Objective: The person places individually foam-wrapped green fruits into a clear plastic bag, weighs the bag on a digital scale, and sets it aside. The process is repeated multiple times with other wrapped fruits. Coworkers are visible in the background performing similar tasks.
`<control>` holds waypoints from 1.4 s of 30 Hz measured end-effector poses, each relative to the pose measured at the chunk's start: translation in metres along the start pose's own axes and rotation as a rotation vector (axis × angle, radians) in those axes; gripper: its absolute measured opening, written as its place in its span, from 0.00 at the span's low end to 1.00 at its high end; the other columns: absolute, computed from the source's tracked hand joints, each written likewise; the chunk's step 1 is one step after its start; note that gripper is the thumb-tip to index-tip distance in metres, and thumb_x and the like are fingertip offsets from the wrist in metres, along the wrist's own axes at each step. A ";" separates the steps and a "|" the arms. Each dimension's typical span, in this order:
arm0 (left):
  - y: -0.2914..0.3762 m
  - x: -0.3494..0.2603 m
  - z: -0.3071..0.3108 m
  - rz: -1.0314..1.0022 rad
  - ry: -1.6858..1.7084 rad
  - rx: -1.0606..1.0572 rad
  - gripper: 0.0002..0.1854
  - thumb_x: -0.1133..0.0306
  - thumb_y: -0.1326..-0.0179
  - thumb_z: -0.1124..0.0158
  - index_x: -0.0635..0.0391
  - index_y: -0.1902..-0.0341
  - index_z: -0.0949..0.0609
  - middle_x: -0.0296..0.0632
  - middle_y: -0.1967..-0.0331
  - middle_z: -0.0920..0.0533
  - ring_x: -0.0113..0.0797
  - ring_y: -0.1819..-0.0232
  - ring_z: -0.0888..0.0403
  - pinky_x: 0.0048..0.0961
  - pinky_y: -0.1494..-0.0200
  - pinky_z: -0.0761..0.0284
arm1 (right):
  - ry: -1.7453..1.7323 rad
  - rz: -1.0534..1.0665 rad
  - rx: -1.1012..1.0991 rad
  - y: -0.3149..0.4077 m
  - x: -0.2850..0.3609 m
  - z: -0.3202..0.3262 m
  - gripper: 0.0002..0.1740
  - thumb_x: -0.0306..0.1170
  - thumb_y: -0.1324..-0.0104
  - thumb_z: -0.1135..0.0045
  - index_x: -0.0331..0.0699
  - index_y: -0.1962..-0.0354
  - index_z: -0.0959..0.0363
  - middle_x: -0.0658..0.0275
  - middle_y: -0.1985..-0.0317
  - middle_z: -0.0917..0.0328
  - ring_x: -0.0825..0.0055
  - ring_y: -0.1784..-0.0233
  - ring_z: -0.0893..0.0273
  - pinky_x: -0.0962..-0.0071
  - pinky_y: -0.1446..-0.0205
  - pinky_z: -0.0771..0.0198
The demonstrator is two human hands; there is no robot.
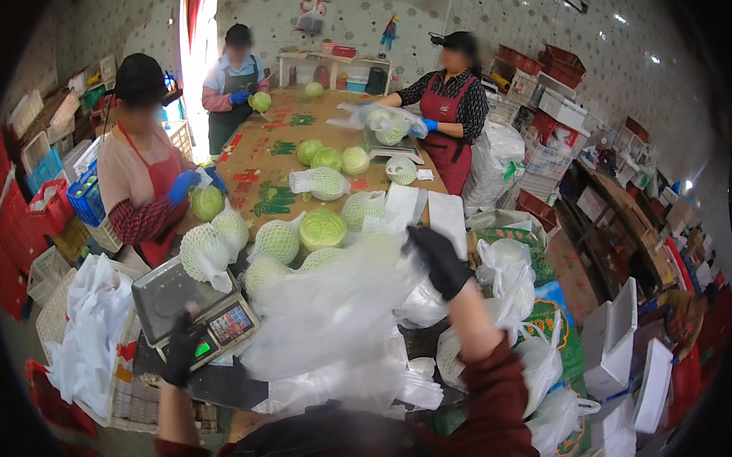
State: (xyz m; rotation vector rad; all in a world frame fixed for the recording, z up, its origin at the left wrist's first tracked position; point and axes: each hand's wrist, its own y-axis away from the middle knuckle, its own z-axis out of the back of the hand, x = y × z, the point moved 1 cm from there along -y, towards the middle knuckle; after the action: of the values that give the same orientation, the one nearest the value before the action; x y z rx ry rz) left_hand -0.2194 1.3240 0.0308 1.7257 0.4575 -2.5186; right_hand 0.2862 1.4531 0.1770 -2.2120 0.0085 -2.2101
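My right hand (439,261), in a black glove, is raised with its fingers closed on the edge of a blurred, translucent plastic bag (332,303). The bag spreads across the space before me, over a pile of white plastic bags (330,386). My left hand (183,350), also black-gloved, is beside the digital scale (226,326), over its left part; its fingers are blurred and whether they touch it cannot be told. Cabbages in white foam nets (206,254) lie at the scale's pan (166,292). A bare cabbage (322,228) sits among netted ones beyond the bag.
Three co-workers stand around the cardboard-covered table (276,134), one handling a netted cabbage at another scale (393,146). White foam nets fill a crate (91,326) at left. Bagged cabbages (509,271) stand at right, near white foam boxes (610,340).
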 end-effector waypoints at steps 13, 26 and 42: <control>-0.080 -0.303 0.048 -0.922 -0.552 -0.462 0.18 0.80 0.38 0.42 0.61 0.43 0.23 0.44 0.43 0.22 0.39 0.40 0.26 0.33 0.36 0.34 | 0.104 1.384 -0.704 0.022 0.402 0.043 0.11 0.39 0.30 0.47 0.41 0.61 0.21 0.69 0.71 0.20 0.84 0.74 0.29 0.82 0.70 0.34; -0.004 -0.171 -0.133 -0.768 -0.481 0.147 0.38 0.60 0.48 0.32 0.58 0.34 0.33 0.60 0.40 0.31 0.60 0.39 0.33 0.49 0.38 0.37 | 0.224 0.119 0.441 0.060 -0.002 -0.130 0.12 0.34 0.29 0.54 0.35 0.61 0.24 0.64 0.74 0.20 0.80 0.77 0.24 0.78 0.74 0.29; -0.050 -0.194 -0.148 -0.569 0.002 0.030 0.39 0.64 0.40 0.34 0.56 0.28 0.41 0.55 0.32 0.36 0.50 0.31 0.37 0.40 0.32 0.41 | 0.206 0.278 0.652 0.105 0.076 -0.154 0.12 0.26 0.37 0.38 0.34 0.55 0.23 0.65 0.63 0.20 0.83 0.65 0.24 0.80 0.61 0.29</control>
State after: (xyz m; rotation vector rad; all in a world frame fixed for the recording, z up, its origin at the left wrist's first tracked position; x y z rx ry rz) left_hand -0.0235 1.3882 0.1703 1.8104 1.0470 -2.8898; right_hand 0.1332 1.3460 0.2515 -1.5337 -0.3295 -1.9126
